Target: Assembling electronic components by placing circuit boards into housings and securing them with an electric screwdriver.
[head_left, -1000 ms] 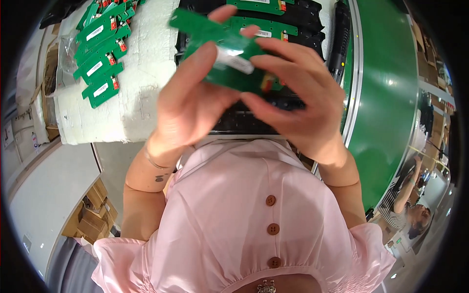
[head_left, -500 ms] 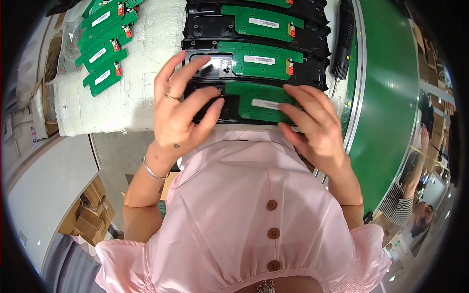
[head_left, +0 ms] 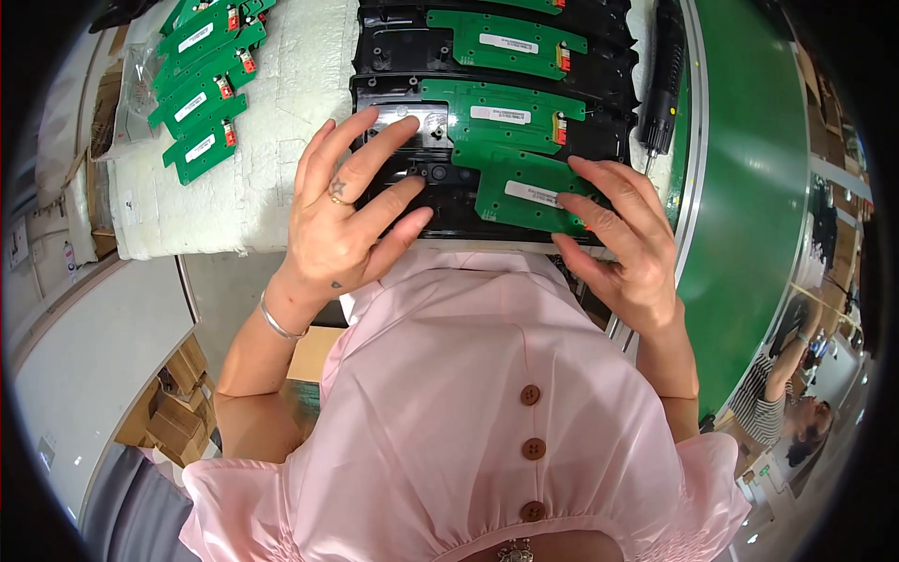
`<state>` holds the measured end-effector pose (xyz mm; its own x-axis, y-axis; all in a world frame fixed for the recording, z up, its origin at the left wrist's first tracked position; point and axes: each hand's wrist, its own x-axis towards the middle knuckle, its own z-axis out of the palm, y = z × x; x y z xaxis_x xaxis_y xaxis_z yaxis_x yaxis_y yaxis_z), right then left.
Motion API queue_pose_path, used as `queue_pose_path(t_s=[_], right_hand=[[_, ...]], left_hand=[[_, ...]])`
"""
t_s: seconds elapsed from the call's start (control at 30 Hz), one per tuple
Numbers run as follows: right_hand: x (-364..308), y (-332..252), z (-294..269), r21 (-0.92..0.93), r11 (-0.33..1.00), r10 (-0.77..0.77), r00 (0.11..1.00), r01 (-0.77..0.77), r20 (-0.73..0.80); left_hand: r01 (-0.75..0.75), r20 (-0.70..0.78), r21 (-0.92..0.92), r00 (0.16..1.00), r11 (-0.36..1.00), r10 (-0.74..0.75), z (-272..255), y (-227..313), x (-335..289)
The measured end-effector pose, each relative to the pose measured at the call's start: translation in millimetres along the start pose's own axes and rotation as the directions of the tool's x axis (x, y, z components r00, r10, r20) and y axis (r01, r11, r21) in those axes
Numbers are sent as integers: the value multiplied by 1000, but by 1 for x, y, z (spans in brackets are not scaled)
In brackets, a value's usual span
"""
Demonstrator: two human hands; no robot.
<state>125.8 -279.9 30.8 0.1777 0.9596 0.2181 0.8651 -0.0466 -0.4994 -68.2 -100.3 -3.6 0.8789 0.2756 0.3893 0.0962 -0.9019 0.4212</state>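
My right hand (head_left: 613, 229) grips the right end of a green circuit board (head_left: 506, 208), fingers on top and thumb at its near edge. The board lies slightly slanted over the nearest black plastic housing (head_left: 448, 201), its far left corner close to the board behind. A white label on it is partly under my fingertips. My left hand (head_left: 351, 211) is spread over the left end of the nearest housings, its fingertips at the black plastic and nothing visible in its grasp. Behind, another green board (head_left: 510, 114) sits in its housing.
Further housings with boards (head_left: 496, 42) stretch away in a row. Several loose circuit boards (head_left: 201, 145) overlap at the far left on the white foam pad (head_left: 272, 140). A black electric screwdriver (head_left: 662, 94) lies right of the row, beside a green surface (head_left: 749, 169). Another person (head_left: 763, 398) is at the far right.
The board under my right hand has moved right and become slanted, uncovering more of the nearest housing. My right hand has shifted right with it; my left hand has moved slightly.
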Motion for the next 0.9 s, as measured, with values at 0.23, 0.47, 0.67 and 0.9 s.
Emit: queue_pose_path(t_s=[0.23, 0.47, 0.67, 0.9], right_hand=[[2, -5, 19, 26, 998, -65, 993, 62, 97], [0, -7, 21, 39, 999, 0, 1000, 0, 12], [-4, 2, 19, -25, 1000, 2, 1000, -2, 21], [-9, 7, 25, -38, 999, -37, 997, 35, -65]], left_hand=[[84, -137, -108, 986, 991, -99, -5, -6, 2], [46, -68, -119, 996, 992, -55, 12, 6, -2], [53, 9, -48, 999, 997, -52, 17, 14, -3], [77, 27, -13, 997, 997, -76, 21, 16, -3]])
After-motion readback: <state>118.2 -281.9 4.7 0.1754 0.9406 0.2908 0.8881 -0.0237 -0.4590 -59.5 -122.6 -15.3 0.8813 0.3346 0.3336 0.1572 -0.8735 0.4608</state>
